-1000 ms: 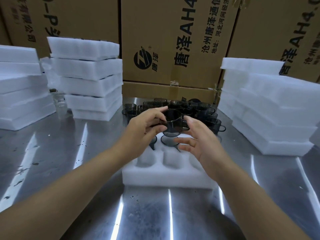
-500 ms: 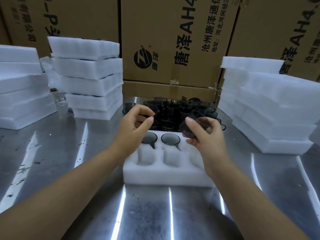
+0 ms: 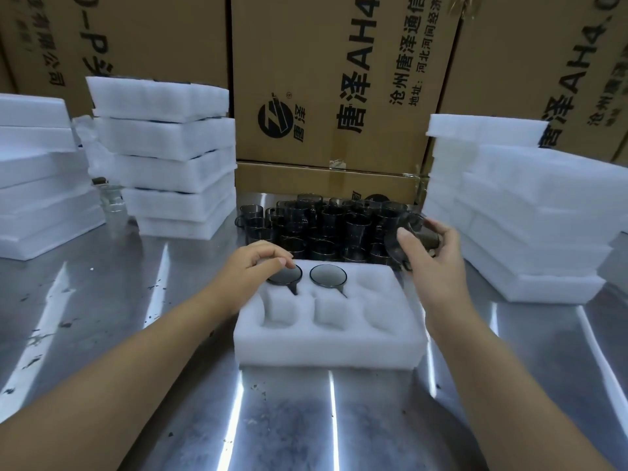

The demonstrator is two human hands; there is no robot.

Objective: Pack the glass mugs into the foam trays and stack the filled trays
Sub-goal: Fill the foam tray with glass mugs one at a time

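Gripping a dark smoked glass mug (image 3: 413, 229), the right hand (image 3: 430, 256) has it up in the air, tilted well over on its side, just past the far right corner of the white six-pocket foam tray (image 3: 329, 338). The thumb lies across the near face of the glass and the fingers wrap round behind, a firm hold.

Over to the left hand (image 3: 251, 266): it sits at the tray's far left corner with its fingers curled and its fingertips on the rim of the far-left seated mug (image 3: 284, 275). Whether it pinches that rim or only rests on it, I cannot tell.

Right beside that one, the far-middle seated mug (image 3: 328, 275) stands upright in its pocket. Both have their mouths up and their handles tucked into slots pointing toward the camera. The far right pocket and the three near pockets show bare foam.

The tray lies flat on the shiny steel table (image 3: 136, 317). Just behind it stands the crowd of loose dark mugs (image 3: 323, 226), packed close together. The left stack of white foam trays (image 3: 163, 158) rises beyond the left hand, and the right stack of white foam trays (image 3: 516, 205) stands near the right hand. Brown printed cardboard boxes (image 3: 323, 79) wall off the back.
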